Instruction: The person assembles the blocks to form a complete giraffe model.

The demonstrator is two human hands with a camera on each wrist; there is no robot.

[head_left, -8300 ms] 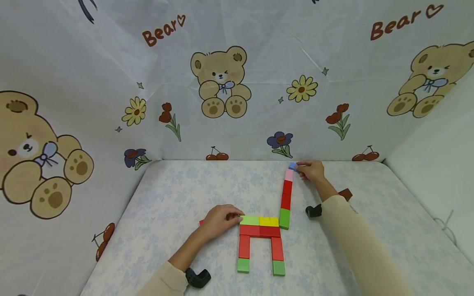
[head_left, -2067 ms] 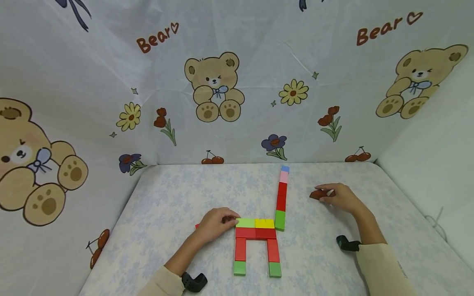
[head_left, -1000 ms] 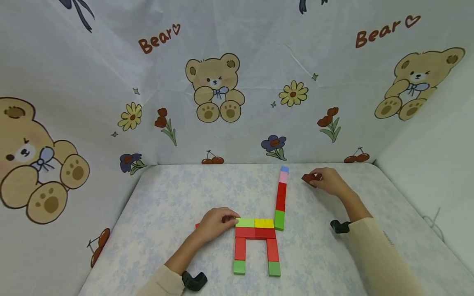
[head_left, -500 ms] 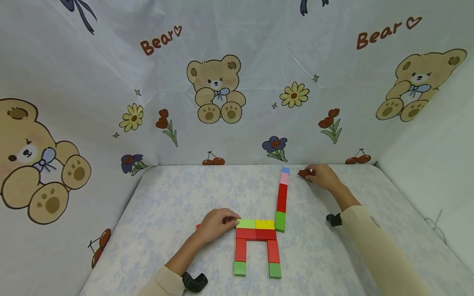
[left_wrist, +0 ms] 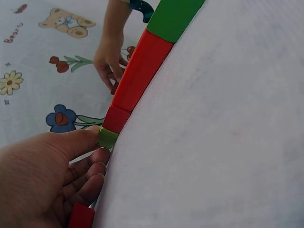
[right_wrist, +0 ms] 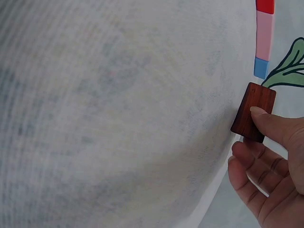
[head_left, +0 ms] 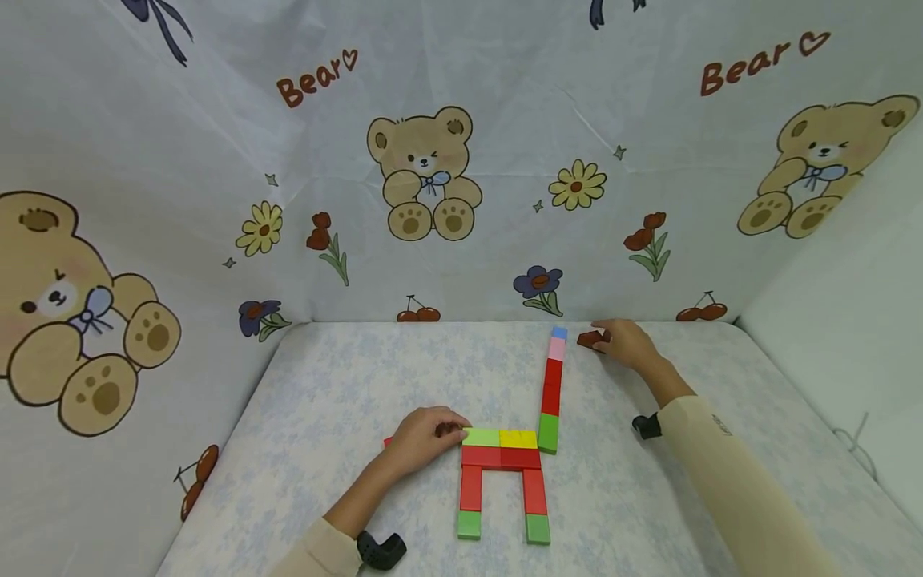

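My right hand (head_left: 626,343) pinches a dark brown wooden block (right_wrist: 254,111) between thumb and fingers. It is just right of the small blue block (head_left: 559,332) at the far tip of a column; a gap separates them. Below the blue one run a pink block (head_left: 557,348), red blocks (head_left: 552,385) and a green block (head_left: 549,433). My left hand (head_left: 421,441) has its thumb and fingertips at the end of the light green block (left_wrist: 107,138), pinching it. Beside that block is a yellow block (head_left: 517,439).
Red blocks (head_left: 501,457) form a bar below, with two legs ending in green blocks (head_left: 469,525). A red piece (left_wrist: 81,216) lies left of my left hand, mostly hidden in the head view. A bear-print cloth (head_left: 497,240) rises behind the table's far edge.
My right hand let go of the blue block, picked up the brown block from the right, and carried it up and left beside the column's tip. The left hand stayed put.
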